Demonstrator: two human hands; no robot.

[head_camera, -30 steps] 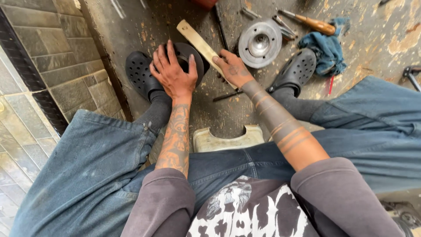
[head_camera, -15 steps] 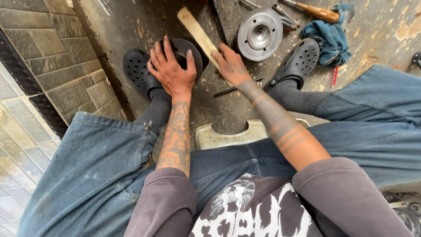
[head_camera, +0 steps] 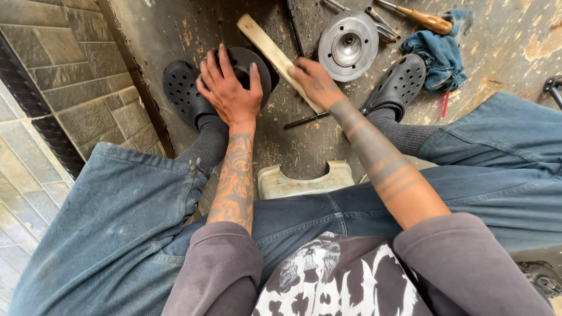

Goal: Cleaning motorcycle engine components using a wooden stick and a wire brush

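Observation:
My left hand lies flat with spread fingers on a dark round disc that rests on the stained concrete floor between my feet. My right hand is closed around a pale wooden stick, which slants up and to the left and crosses the disc's right edge. A thin dark metal rod lies on the floor just under my right wrist. Both forearms are bare and tattooed.
A shiny round metal hub lies beyond my right hand. Wrenches, a wooden-handled tool and a blue rag sit at the far right. My black clogs flank the disc. A tiled wall runs along the left. I sit on a pale stool.
My left hand has stayed pressed on the disc and my right hand has kept hold of the stick. The view has shifted, so everything sits slightly higher in the frame.

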